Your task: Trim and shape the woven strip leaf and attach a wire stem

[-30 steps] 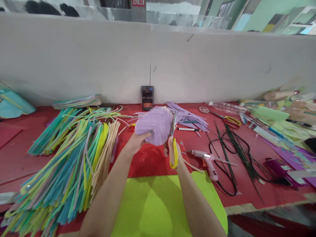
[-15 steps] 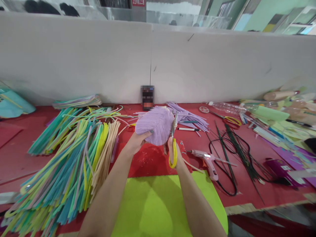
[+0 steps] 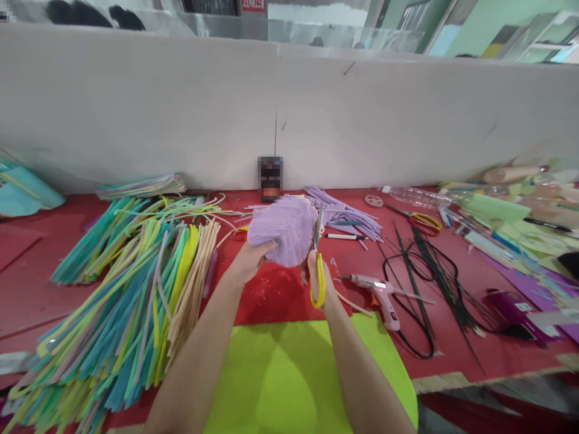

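A lilac leaf-shaped piece (image 3: 287, 232), made of slanted strips meeting along a middle line, is held up over the table. My left hand (image 3: 254, 258) grips its lower left edge, thumb on the front; the fingers behind are hidden. Yellow-handled scissors (image 3: 319, 274) are in my right hand (image 3: 314, 277), handles toward me and blades pointing up along the piece's right edge. Whether the blades touch the edge I cannot tell. Below the piece lies a shiny red sheet (image 3: 271, 295). Loose lilac strips (image 3: 348, 214) lie behind to the right.
Heaps of coloured strips (image 3: 131, 301) cover the left side. To the right are a pink glue gun (image 3: 377, 292) with its black cord, dark green wires (image 3: 436, 277), a second pair of scissors (image 3: 425, 223) and a white pen (image 3: 346, 237). A white partition (image 3: 181, 108) stands behind.
The scissors in my right hand have shifted very slightly, their blades appearing a little closer together. The lilac piece and my left hand look unchanged.
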`<state>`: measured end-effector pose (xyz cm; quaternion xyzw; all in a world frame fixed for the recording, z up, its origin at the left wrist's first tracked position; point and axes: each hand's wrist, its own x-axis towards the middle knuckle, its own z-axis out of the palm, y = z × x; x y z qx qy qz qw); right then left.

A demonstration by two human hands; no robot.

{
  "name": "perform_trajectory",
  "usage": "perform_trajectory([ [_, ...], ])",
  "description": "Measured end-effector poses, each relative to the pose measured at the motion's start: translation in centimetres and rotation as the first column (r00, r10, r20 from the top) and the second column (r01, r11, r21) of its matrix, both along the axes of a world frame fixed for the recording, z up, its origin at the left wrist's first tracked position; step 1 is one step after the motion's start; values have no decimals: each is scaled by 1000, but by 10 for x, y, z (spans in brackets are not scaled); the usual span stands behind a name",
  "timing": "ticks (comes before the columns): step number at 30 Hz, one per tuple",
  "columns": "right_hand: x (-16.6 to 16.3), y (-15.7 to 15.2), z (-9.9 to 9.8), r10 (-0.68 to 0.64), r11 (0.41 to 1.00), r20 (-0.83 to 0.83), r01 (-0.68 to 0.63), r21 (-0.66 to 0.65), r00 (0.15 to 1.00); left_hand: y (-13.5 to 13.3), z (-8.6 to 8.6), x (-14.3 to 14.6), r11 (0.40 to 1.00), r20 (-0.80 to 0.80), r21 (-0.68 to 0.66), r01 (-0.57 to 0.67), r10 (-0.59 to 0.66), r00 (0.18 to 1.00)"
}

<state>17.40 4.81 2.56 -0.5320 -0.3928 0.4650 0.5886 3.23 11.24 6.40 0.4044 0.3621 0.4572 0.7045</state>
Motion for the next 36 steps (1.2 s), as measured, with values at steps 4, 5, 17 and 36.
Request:
perform_trajectory([
  [4,0,-2,2,-34,999,-11,33,-26,999,-1,0,2,1000,8,-9,3,-3,1000],
  [5,-1,-2,4,-41,999,-3,41,-31,999,-1,0,2,1000,13,-9,6,-6,1000],
  [17,-2,-1,10,-67,998,159,67,4,985,-3,2,6,999,39,-12,46,-46,998],
  [36,-5,-2,7,-155,984,69,161,-82,985,-1,-13,8,1000,12,-21,9,-8,1000],
])
